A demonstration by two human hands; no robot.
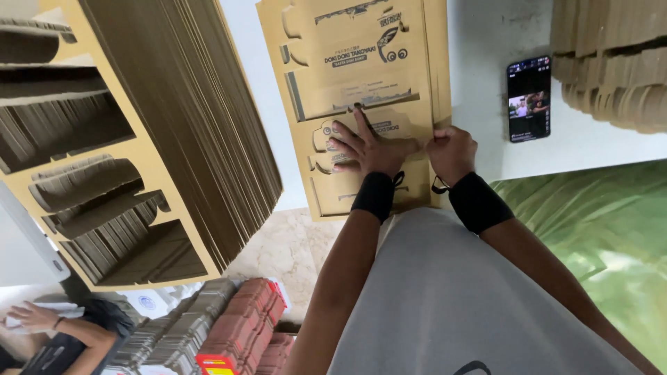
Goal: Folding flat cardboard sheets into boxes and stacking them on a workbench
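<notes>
Cardboard sheet [361, 76]: a tan die-cut box blank with dark print, top of a low stack on the white table [486, 42], its near edge reaching just past the table's rim.
Left hand [368, 147]: open, fingers spread flat, pressing down on the near part of the sheet; a black wristband sits on the wrist.
Right hand [451, 149]: curled closed at the sheet's right edge, knuckles up; it seems to pinch the edge, though the fingertips are hidden. It also wears a black wristband.
Hands together: just beside each other, thumbs nearly meeting over the sheet.
Big stack [160, 132]: many tan blanks of the same kind, tilted on edge at the left, with cut-out openings showing the layers; well apart from the hands.
Right stack [611, 62]: more cardboard piled at the table's far right corner.
Phone [529, 98]: lying flat on the table between the sheet and the right stack, screen lit.
Green cover [597, 222]: shiny cloth or plastic below the table, at the right.
Floor goods [236, 326]: rows of red and grey packs at the bottom left.
Other person [48, 333]: partly in view at the lower left corner, an arm stretched out.
</notes>
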